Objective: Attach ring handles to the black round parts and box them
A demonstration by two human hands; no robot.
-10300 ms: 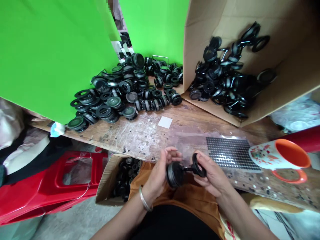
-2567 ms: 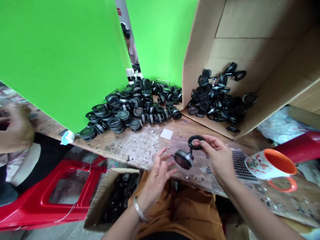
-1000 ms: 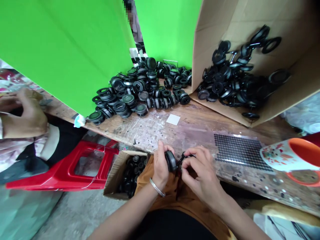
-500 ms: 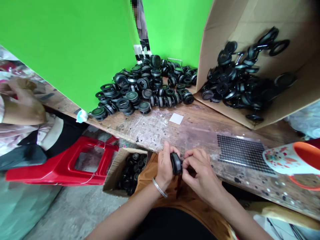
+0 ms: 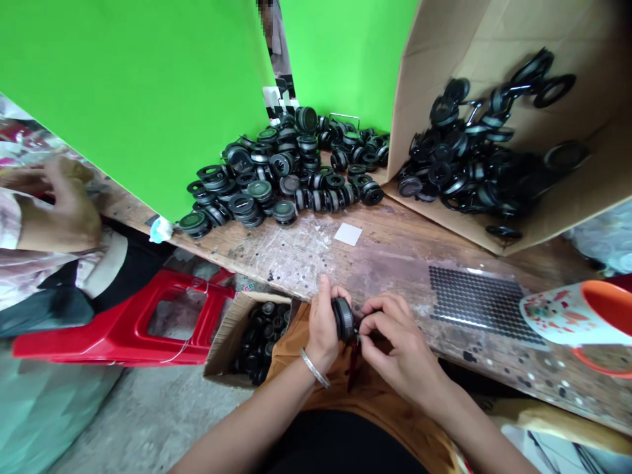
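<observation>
Low in the middle of the frame, just over the near edge of the desk (image 5: 395,253), the left hand (image 5: 323,329) has its fingers wrapped round a black round part (image 5: 343,318), gripping it by the rim. The right hand (image 5: 395,345) meets it from the right, fingers pinched narrow on a small dark piece at the part's side; what that piece is stays hidden behind the fingers. A silver bangle (image 5: 314,368) sits on the left wrist.

Up the desk, centre frame, lies a heap of black parts (image 5: 281,174), with a small white square (image 5: 348,234) nearer the hands. The upper right is filled by a tipped cardboard box (image 5: 444,39) with more black parts inside. A sheet of black dots (image 5: 474,303) lies right of the hands, and beyond it, at the right edge, a mug with an orange inside (image 5: 573,313). Below the desk, left of the hands, stands a small carton of parts (image 5: 257,336), next to a red stool (image 5: 123,326). At the far left edge, another person's hand (image 5: 64,210) rests on the desk.
</observation>
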